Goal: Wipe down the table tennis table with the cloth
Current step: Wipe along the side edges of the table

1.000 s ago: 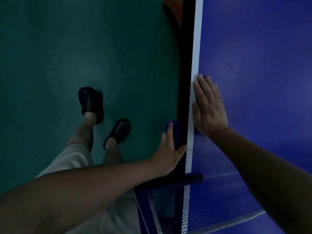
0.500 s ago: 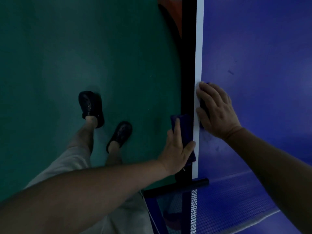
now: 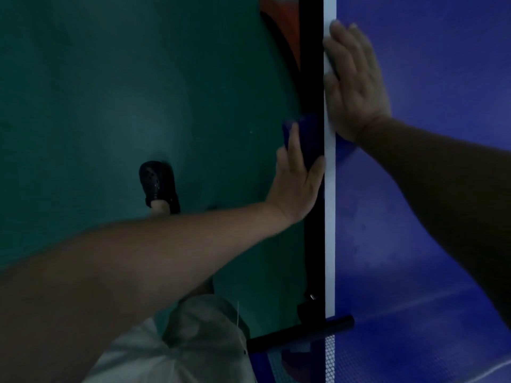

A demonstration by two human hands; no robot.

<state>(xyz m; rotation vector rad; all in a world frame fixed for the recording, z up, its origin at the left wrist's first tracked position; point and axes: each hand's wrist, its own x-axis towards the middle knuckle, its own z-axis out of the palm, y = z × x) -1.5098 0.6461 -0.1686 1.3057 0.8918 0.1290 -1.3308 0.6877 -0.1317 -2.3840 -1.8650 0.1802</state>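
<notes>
- A dark blue folded cloth (image 3: 309, 134) lies against the black side rim (image 3: 313, 258) of the blue table tennis table (image 3: 428, 189), at its left long edge, just outside the white border line (image 3: 329, 230).
- The left hand (image 3: 297, 183) presses the cloth against that rim with straight fingers and grips nothing; its thumb reaches up to the white line.
- The right hand (image 3: 356, 89) lies flat on the table top at the same edge, further from the net. Its fingers are straight and close together, and they cover part of the white line.
- A black round net post (image 3: 298, 333) juts out across the rim near the bottom, with white-and-blue net mesh (image 3: 330, 360) below it.
- Beside the table are a dark green floor (image 3: 110, 92), an orange curved floor patch (image 3: 284, 23) at the top, one black perforated shoe (image 3: 156, 181) and pale grey shorts (image 3: 193, 349).
- The left forearm hides the leg above the shoe.
- A darker blue patch shows under the heel of the right hand; cloth or shadow, I cannot tell.
- The scene is dim, and the net is cut off at the bottom.
</notes>
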